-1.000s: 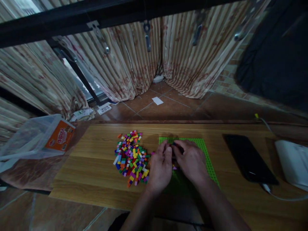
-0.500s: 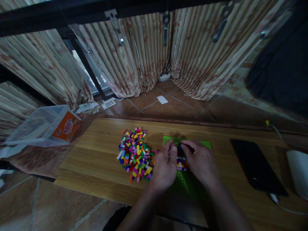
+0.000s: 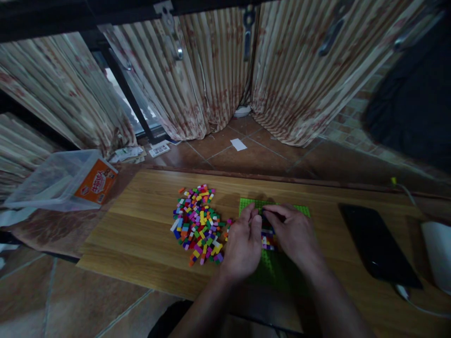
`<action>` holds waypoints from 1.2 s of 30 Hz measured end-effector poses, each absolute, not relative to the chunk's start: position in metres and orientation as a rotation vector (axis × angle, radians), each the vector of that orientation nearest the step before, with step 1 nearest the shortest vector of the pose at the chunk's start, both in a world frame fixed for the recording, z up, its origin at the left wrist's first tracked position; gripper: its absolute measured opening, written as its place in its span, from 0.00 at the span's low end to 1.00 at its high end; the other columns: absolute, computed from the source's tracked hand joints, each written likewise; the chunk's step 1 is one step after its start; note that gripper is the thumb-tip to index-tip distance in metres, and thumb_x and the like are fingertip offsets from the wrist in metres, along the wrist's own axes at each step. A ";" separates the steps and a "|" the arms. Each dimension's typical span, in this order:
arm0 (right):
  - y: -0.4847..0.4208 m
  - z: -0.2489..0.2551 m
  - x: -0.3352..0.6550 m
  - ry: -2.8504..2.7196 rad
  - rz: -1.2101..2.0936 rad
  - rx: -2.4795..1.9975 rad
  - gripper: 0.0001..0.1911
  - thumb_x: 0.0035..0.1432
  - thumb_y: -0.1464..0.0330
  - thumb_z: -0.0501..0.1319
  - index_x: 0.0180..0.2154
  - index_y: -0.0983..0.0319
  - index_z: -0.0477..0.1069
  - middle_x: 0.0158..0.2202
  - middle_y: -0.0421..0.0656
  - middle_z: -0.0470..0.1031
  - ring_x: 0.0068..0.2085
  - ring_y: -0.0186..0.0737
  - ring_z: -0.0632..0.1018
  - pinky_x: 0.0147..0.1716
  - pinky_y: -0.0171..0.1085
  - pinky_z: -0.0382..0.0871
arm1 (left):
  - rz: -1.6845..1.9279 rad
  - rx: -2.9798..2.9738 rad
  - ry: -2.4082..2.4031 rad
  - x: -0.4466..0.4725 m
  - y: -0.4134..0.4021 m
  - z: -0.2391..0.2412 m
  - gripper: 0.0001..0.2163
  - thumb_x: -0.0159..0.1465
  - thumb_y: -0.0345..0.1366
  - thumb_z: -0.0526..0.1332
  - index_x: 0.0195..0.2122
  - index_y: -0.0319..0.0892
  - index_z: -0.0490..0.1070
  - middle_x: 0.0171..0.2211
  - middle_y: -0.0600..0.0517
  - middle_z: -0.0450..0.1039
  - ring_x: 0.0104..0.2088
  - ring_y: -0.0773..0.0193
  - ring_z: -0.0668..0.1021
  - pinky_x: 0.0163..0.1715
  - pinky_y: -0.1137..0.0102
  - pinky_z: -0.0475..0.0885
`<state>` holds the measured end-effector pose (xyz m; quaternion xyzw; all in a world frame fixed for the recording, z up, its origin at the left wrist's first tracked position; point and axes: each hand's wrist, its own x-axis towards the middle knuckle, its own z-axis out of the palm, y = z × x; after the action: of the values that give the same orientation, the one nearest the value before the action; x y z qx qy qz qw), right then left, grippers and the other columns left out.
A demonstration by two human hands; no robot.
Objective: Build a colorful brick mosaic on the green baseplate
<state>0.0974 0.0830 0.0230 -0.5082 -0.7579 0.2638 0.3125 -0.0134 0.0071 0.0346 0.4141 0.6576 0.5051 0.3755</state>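
A green studded baseplate [image 3: 271, 272] lies on the wooden table, partly under my hands. Rows of small coloured bricks [image 3: 269, 241] are built up on its middle, visible between my hands. My left hand [image 3: 243, 244] is over the left side of these rows, its fingers curled and its thumb close to them. From the right, my right hand [image 3: 296, 234] reaches in with thumb and forefinger pinched at the far side of the rows. Whatever sits between the fingertips of each hand is too dark and hidden to make out.
Left of the baseplate spreads a pile of loose toy bricks [image 3: 197, 225]. A black tablet [image 3: 378, 244] with a white cable lies on the right, beside a white object [image 3: 439, 253]. Beyond the table's left end stands a clear plastic bin [image 3: 52, 183] with an orange label.
The view has shifted slightly. Both hands stay over the brick rows, with the right fingertips a little closer to the left thumb. The dark blue brick at the right fingertips is now less visible.
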 end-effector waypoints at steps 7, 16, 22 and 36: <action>0.087 0.022 0.096 -2.013 0.689 -1.332 0.13 0.58 0.61 0.57 0.33 0.56 0.81 0.34 0.44 0.80 0.33 0.43 0.79 0.36 0.43 0.71 | 1.286 1.085 1.695 -0.013 0.005 0.033 0.19 0.69 0.43 0.52 0.58 0.44 0.68 0.55 0.42 0.74 0.55 0.53 0.76 0.56 0.59 0.69; 0.087 0.020 0.108 -1.957 0.799 -1.344 0.16 0.59 0.58 0.57 0.41 0.58 0.80 0.40 0.45 0.81 0.39 0.45 0.80 0.41 0.43 0.72 | 1.432 1.040 1.660 -0.037 0.005 0.028 0.18 0.67 0.39 0.55 0.57 0.43 0.68 0.49 0.45 0.77 0.47 0.57 0.79 0.50 0.64 0.72; 0.083 0.021 0.122 -1.854 0.829 -1.355 0.18 0.58 0.54 0.58 0.41 0.58 0.79 0.41 0.46 0.82 0.41 0.47 0.80 0.44 0.46 0.72 | 1.541 1.060 2.032 -0.121 -0.006 0.028 0.12 0.62 0.33 0.59 0.45 0.41 0.77 0.39 0.48 0.80 0.40 0.60 0.79 0.42 0.68 0.72; 0.080 0.026 0.127 -1.935 0.820 -1.366 0.21 0.57 0.50 0.58 0.39 0.57 0.80 0.39 0.44 0.82 0.39 0.47 0.80 0.41 0.44 0.73 | 0.517 1.546 2.466 -0.138 -0.028 0.038 0.18 0.57 0.27 0.60 0.48 0.45 0.78 0.47 0.45 0.76 0.49 0.54 0.76 0.53 0.63 0.70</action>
<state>0.1273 0.0800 0.0256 -0.5177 -0.7334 0.3108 0.3124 -0.1382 -0.0283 0.0377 0.5208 0.8306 0.1740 0.0925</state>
